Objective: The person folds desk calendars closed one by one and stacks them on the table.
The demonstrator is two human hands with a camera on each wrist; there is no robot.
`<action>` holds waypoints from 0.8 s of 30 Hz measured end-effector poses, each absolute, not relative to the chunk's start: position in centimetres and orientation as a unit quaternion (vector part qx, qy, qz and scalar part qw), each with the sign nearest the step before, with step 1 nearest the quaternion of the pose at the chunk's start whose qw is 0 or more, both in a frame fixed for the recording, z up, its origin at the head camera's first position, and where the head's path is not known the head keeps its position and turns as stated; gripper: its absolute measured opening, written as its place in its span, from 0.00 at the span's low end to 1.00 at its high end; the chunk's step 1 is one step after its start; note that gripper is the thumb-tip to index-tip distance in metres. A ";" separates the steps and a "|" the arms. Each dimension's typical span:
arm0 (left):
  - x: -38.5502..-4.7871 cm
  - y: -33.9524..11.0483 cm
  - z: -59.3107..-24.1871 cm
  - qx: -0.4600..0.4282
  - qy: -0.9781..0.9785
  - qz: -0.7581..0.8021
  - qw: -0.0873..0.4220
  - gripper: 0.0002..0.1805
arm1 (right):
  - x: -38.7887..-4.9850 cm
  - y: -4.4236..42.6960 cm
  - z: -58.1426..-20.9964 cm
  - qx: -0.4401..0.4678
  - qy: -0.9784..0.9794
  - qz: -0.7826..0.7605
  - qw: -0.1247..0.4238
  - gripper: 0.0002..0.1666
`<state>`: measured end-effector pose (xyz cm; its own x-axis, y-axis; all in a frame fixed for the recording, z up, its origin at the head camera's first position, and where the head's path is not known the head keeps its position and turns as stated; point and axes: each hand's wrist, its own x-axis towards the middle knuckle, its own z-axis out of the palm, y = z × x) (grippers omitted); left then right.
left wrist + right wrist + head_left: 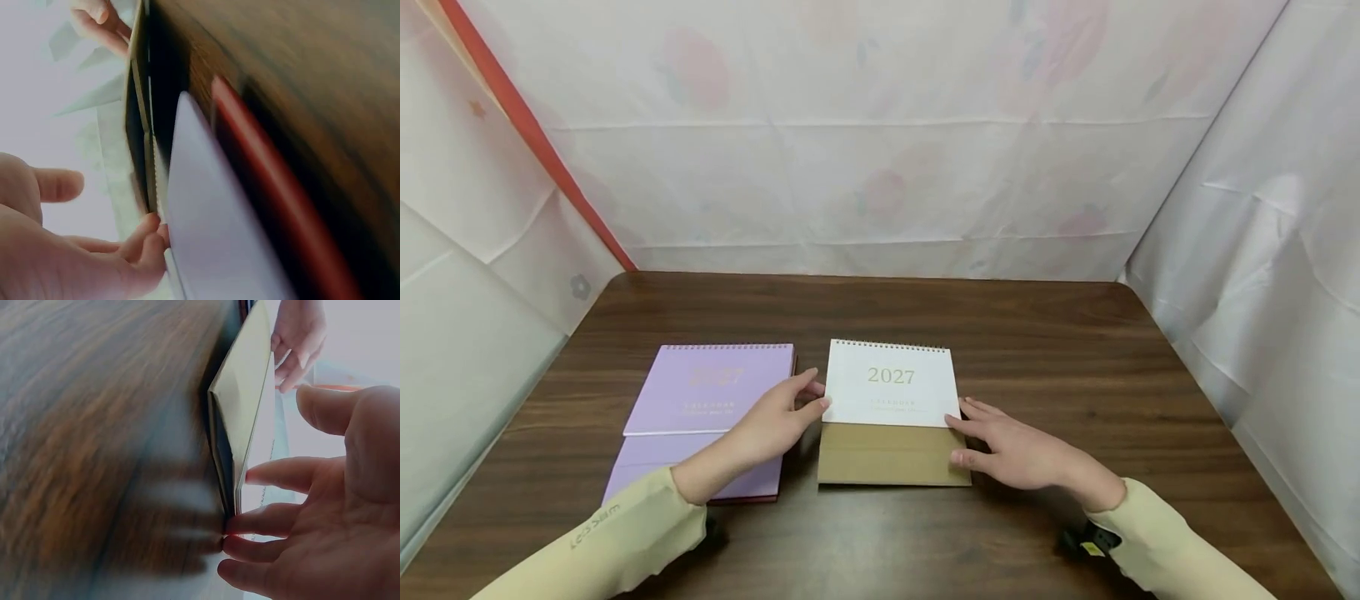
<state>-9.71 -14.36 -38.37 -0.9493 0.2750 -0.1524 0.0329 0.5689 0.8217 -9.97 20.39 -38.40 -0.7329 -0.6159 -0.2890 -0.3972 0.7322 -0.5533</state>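
A spiral-bound desk calendar (891,392) with a white cover marked 2027 and an olive-gold base (887,462) lies in the middle of the table. My left hand (778,421) is at its left side, thumb and fingers extended near the cover's edge. On the right side, fingertips of my right hand (1018,450) touch the cover and base edge, with the fingers spread and fairly straight, as the right wrist view also shows. Left of it, partly hidden by my left forearm, is a purple desk calendar (707,387). A red edge (269,187) shows under the purple one in the left wrist view.
The dark wood-grain table (880,312) has rounded far corners. Pale printed curtains (880,183) hang behind it and on both sides. A red strip (542,142) runs down at the left. A black wrist device (1101,540) sits below my right cuff.
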 end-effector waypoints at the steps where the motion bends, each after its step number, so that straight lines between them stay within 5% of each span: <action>1: -9.8 -14.4 -38.5 0.076 0.870 0.469 0.134 0.35 | -10.0 20.4 -38.4 -0.281 0.899 -0.240 0.233 0.40; 12: -10.5 -14.8 -40.5 0.025 0.829 0.542 0.136 0.32 | -9.8 20.7 -38.7 -0.234 0.877 -0.346 0.236 0.38; 24: -9.7 -19.3 -38.6 0.019 0.846 0.525 0.096 0.29 | -9.4 17.5 -38.0 -0.248 0.808 -0.477 0.241 0.37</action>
